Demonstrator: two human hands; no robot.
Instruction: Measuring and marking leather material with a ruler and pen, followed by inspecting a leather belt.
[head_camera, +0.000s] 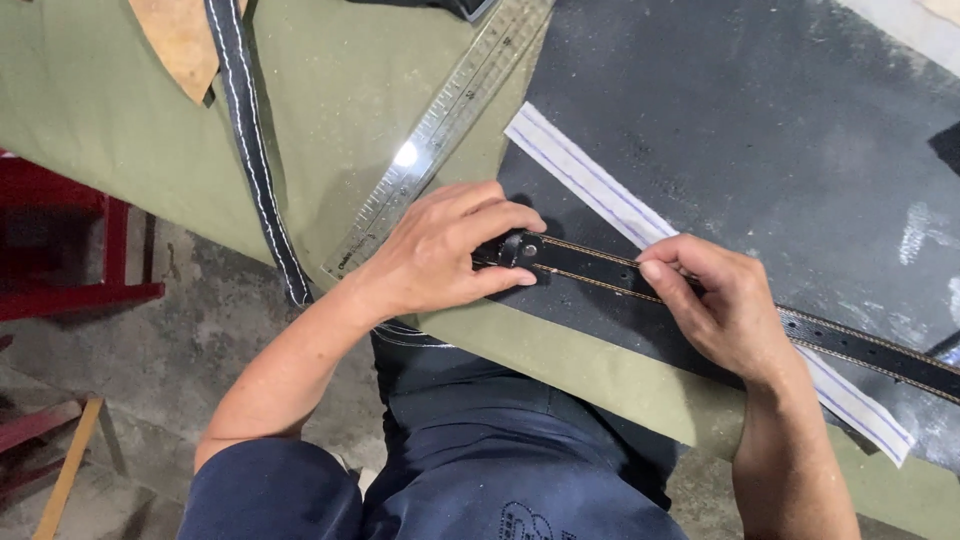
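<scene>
Your left hand (440, 250) pinches the end of the black belt (600, 272) just right of the steel ruler (440, 125), while your right hand (720, 305) presses curled fingers on it farther along.

- We see a counter (120, 110) covered in olive-green cloth, with a dark, scuffed mat (760, 130) on its right part.
- Left of the counter and lower down stands red-painted furniture (70, 290).
- Beneath it lies a grey concrete floor (200, 330), evenly lit.
</scene>
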